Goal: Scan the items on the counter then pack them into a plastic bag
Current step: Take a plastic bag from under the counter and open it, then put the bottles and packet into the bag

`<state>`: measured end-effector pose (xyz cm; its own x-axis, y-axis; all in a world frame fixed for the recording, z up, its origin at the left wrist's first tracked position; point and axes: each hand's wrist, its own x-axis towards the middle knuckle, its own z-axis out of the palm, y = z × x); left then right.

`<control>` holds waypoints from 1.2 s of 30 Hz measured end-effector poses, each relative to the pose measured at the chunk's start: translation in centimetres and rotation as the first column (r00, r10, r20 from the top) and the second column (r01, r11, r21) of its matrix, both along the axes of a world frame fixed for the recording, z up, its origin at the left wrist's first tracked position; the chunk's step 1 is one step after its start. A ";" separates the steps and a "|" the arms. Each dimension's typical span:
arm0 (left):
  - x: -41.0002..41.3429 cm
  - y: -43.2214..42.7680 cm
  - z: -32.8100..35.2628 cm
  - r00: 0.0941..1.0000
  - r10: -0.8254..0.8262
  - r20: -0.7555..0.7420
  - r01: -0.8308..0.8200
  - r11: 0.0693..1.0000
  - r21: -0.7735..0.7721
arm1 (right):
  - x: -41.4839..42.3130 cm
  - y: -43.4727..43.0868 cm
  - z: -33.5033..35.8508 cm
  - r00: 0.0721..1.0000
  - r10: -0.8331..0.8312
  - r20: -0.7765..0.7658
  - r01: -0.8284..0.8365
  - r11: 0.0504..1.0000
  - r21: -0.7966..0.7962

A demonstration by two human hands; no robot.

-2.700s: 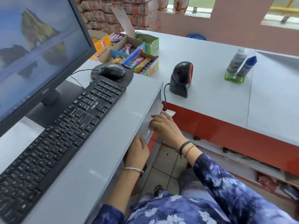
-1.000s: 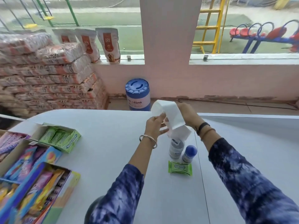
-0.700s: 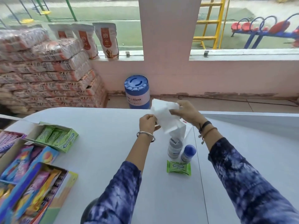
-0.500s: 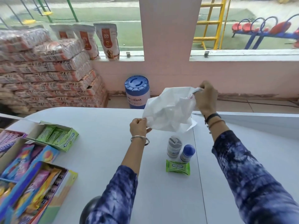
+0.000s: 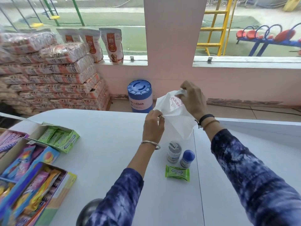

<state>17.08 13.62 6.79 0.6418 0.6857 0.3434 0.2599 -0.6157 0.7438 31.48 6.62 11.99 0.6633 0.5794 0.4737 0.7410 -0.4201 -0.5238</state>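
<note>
A white plastic bag (image 5: 176,118) with pink print hangs in the air above the counter, held by both hands. My left hand (image 5: 153,123) pinches its left edge, and my right hand (image 5: 193,99) grips its upper right edge. Below the bag stand a grey-capped bottle (image 5: 174,152) and a smaller blue-capped bottle (image 5: 187,158). A green gum pack (image 5: 177,173) lies flat in front of them. The black scanner (image 5: 88,212) shows only its top at the bottom edge, partly behind my left sleeve.
The white counter (image 5: 105,144) carries open display boxes of gum (image 5: 61,138) and sweets (image 5: 29,175) at the left. Beyond it stand a blue drum (image 5: 140,96) and stacked sacks (image 5: 48,74). A seam (image 5: 197,176) runs down the counter right of the items.
The bag, folded small a second ago, has been spread open between my hands. My right hand has come down and left a little; my left stays on the left edge.
</note>
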 end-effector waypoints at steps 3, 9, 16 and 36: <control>0.1 0.2 -0.1 1.000 0.016 0.008 -0.015 0.988 -0.156 | -1.3 -0.7 -0.7 0.983 -0.127 0.129 0.137 0.988 -0.072; 1.0 0.5 1.0 0.992 -0.115 -0.050 0.027 0.585 -0.810 | -4.1 -1.4 -3.1 0.987 -0.116 -0.114 0.112 0.993 -0.044; 0.8 3.1 1.1 0.982 -0.161 0.099 0.168 0.501 -0.849 | -0.9 -2.6 -2.9 0.950 -0.305 0.073 0.311 0.944 -0.107; -1.5 4.7 -0.7 0.977 -0.093 0.194 0.215 0.395 -0.893 | -4.5 -6.0 -3.9 0.934 0.356 0.017 -0.319 0.857 -0.406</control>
